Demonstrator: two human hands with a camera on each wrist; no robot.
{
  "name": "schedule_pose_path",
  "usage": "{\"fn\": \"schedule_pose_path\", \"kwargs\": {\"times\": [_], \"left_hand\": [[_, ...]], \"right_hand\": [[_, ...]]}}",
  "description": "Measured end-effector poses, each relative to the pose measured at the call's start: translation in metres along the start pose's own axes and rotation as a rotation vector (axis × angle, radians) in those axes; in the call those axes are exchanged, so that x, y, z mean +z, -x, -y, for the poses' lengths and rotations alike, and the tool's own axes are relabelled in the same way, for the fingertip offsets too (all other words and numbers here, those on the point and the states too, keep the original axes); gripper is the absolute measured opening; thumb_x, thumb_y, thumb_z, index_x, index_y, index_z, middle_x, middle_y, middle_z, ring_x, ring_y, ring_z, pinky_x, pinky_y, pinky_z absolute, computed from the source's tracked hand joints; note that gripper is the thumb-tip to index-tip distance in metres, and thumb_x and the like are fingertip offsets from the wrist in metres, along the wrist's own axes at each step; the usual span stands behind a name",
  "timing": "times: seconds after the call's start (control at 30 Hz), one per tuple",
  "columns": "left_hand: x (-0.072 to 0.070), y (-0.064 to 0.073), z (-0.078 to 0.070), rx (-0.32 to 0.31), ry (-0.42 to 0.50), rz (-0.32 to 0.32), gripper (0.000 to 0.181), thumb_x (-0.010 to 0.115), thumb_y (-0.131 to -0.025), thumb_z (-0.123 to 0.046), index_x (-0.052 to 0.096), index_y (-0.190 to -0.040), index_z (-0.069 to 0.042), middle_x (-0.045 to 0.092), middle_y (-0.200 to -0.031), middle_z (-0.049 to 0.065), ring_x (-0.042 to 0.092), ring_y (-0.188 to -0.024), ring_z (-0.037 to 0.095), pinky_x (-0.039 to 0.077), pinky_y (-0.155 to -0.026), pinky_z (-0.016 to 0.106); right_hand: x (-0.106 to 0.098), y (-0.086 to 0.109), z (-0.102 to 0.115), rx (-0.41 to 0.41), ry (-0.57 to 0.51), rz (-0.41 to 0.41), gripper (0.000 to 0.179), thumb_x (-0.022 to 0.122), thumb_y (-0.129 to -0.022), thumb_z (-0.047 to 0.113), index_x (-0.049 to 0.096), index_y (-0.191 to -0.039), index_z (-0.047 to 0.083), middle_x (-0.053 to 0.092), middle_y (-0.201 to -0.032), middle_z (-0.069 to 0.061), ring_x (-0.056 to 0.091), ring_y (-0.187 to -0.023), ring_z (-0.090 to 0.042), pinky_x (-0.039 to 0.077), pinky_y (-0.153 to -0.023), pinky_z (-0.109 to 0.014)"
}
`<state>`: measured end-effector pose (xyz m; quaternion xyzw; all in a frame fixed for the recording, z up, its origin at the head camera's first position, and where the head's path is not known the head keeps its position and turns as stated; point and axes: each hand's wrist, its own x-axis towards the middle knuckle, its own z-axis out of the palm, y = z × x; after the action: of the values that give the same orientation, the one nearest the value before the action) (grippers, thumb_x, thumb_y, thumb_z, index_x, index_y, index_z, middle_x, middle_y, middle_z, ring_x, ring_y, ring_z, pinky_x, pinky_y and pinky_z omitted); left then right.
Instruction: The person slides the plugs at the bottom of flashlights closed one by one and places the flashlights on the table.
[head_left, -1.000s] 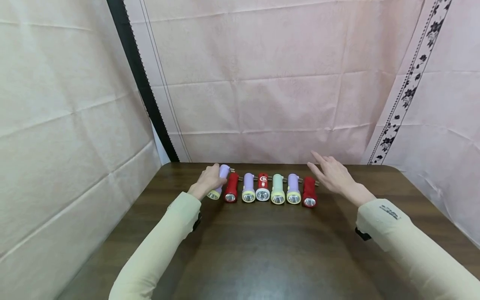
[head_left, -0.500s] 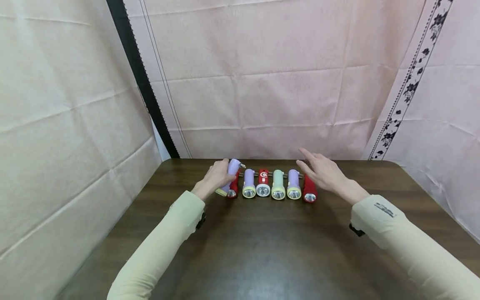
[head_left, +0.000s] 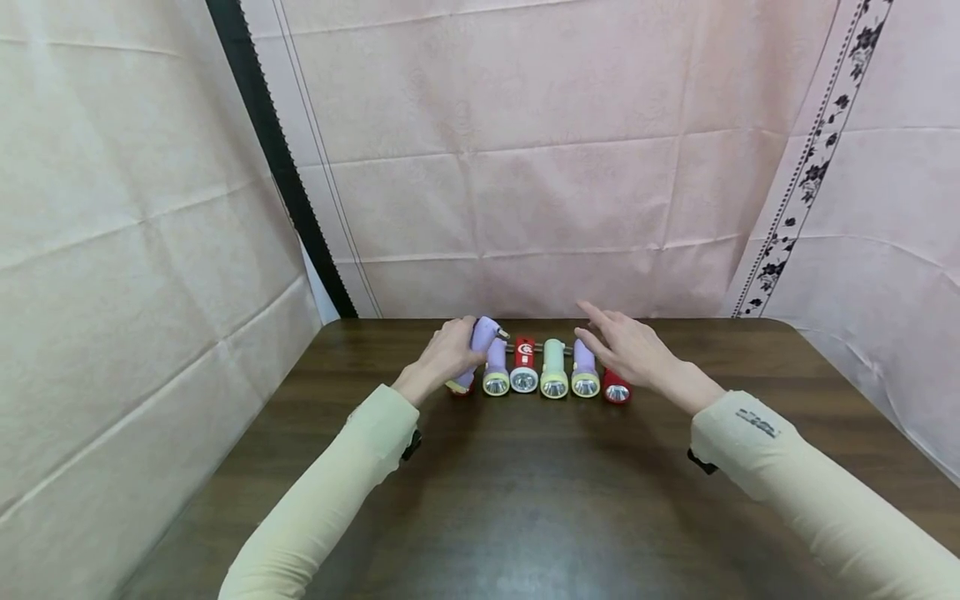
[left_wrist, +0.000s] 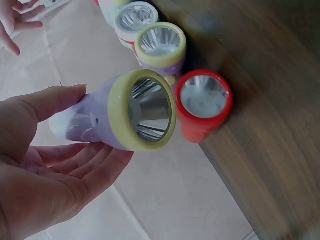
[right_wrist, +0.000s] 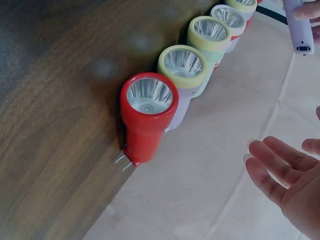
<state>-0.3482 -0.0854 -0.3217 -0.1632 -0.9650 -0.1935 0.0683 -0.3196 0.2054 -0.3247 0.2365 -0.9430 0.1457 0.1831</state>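
My left hand [head_left: 444,354] holds a purple flashlight [left_wrist: 102,117] with a pale yellow head, thumb on one side and fingers on the other. It is raised above the row, its tail angled up to the right. Just under it lies a red flashlight [left_wrist: 204,95], mostly hidden in the head view. At the row's right end is another red flashlight [right_wrist: 145,142] with two metal prongs at its tail. Over that one hovers my right hand [head_left: 633,350], fingers spread and holding nothing. It partly covers the neighbouring purple flashlight [head_left: 585,379] in the head view.
Between the ends stand a purple flashlight [head_left: 496,379], a red one with a white head [head_left: 524,358] and a mint green one [head_left: 554,362], side by side. They lie near the far edge of the dark wooden table [head_left: 525,483]. Pale cloth [head_left: 570,183] hangs behind.
My left hand has lifted the purple flashlight from the row's left end and carried it rightwards over the red one. My right hand has drifted left, over the row's right end.
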Motion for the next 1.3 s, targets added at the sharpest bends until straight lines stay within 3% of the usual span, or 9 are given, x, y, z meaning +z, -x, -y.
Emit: {"fn": "schedule_pose_path", "kwargs": {"times": [0.3, 0.57, 0.8, 1.13, 1.3], "left_hand": [[0.002, 0.006, -0.015, 0.063, -0.004, -0.001, 0.049, 0.075, -0.082, -0.019, 0.056, -0.123, 0.000, 0.064, -0.106, 0.015, 0.061, -0.096, 0.027, 0.051, -0.083, 0.041], [0.007, 0.009, -0.026, 0.120, 0.014, 0.009, 0.048, 0.077, -0.081, -0.018, 0.055, -0.120, -0.002, 0.063, -0.109, 0.013, 0.061, -0.096, 0.024, 0.052, -0.082, 0.041], [0.011, 0.011, -0.029, 0.153, 0.046, 0.005, 0.046, 0.078, -0.080, -0.014, 0.054, -0.118, -0.004, 0.062, -0.109, 0.012, 0.060, -0.097, 0.023, 0.052, -0.082, 0.041], [0.013, 0.014, -0.032, 0.194, 0.092, 0.005, 0.047, 0.078, -0.080, -0.011, 0.053, -0.119, -0.005, 0.062, -0.113, 0.012, 0.060, -0.102, 0.024, 0.053, -0.086, 0.040], [0.013, 0.014, -0.034, 0.196, 0.169, 0.031, 0.046, 0.075, -0.082, -0.006, 0.052, -0.121, -0.005, 0.063, -0.115, 0.012, 0.063, -0.102, 0.023, 0.054, -0.089, 0.040]], "right_hand": [[0.005, 0.002, 0.011, -0.112, 0.048, -0.026, 0.058, 0.057, -0.095, 0.023, 0.036, -0.148, 0.010, 0.067, -0.114, -0.017, 0.065, -0.095, -0.028, 0.052, -0.082, -0.048], [0.008, 0.006, 0.030, -0.156, 0.035, -0.022, 0.059, 0.061, -0.091, 0.021, 0.042, -0.146, 0.014, 0.065, -0.122, -0.016, 0.065, -0.105, -0.030, 0.052, -0.083, -0.048], [0.010, 0.008, 0.046, -0.242, 0.021, -0.056, 0.054, 0.057, -0.089, 0.011, 0.048, -0.141, 0.015, 0.066, -0.096, -0.005, 0.057, -0.076, -0.016, 0.048, -0.065, -0.035], [0.011, 0.011, 0.052, -0.273, 0.035, 0.009, 0.056, 0.058, -0.089, 0.006, 0.048, -0.143, 0.018, 0.066, -0.099, -0.006, 0.051, -0.072, -0.013, 0.042, -0.061, -0.024], [0.010, 0.011, 0.052, -0.272, 0.041, 0.002, 0.059, 0.058, -0.086, 0.002, 0.049, -0.142, 0.019, 0.059, -0.084, -0.002, 0.041, -0.064, -0.011, 0.034, -0.054, -0.020]]}}
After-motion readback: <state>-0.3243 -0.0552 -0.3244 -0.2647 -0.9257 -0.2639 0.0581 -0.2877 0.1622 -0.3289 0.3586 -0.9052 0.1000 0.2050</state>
